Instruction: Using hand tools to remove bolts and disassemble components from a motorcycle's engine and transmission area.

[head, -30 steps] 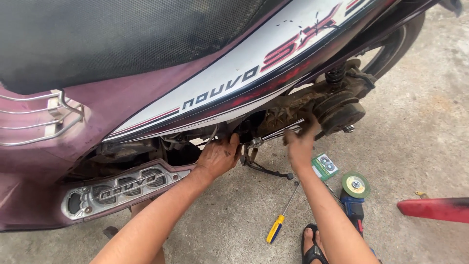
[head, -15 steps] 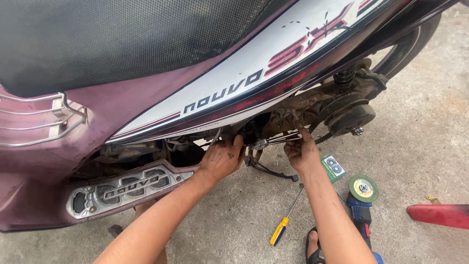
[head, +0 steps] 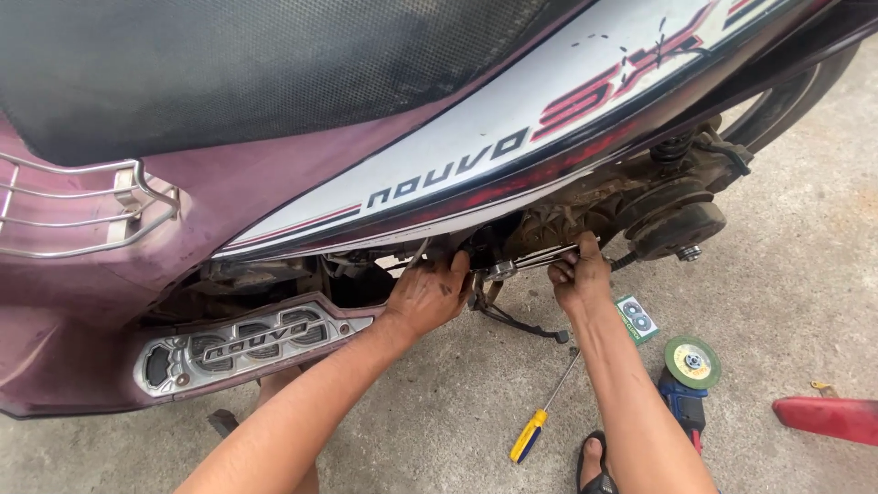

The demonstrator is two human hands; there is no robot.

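Note:
A maroon and white scooter (head: 302, 201) stands side-on in the head view, its engine area exposed under the side panel. My right hand (head: 578, 274) is closed around the handle of a metal ratchet wrench (head: 535, 262), whose head sits on a fastener under the engine. My left hand (head: 428, 295) rests just left of the wrench head, its fingers curled up against the underside of the engine. What those fingers touch is hidden.
On the concrete floor lie a yellow-and-blue-handled screwdriver (head: 547, 413), an angle grinder with a green disc (head: 690, 377), a small green packet (head: 637, 318) and a red part (head: 828, 417) at the right edge. My sandalled foot (head: 593, 463) is beside the screwdriver. The kickstand (head: 517, 320) hangs below the engine.
The view has drifted, so the floor items sit lower right. My right hand has stayed on the wrench handle, lowering a little; my left hand stays by the wrench head.

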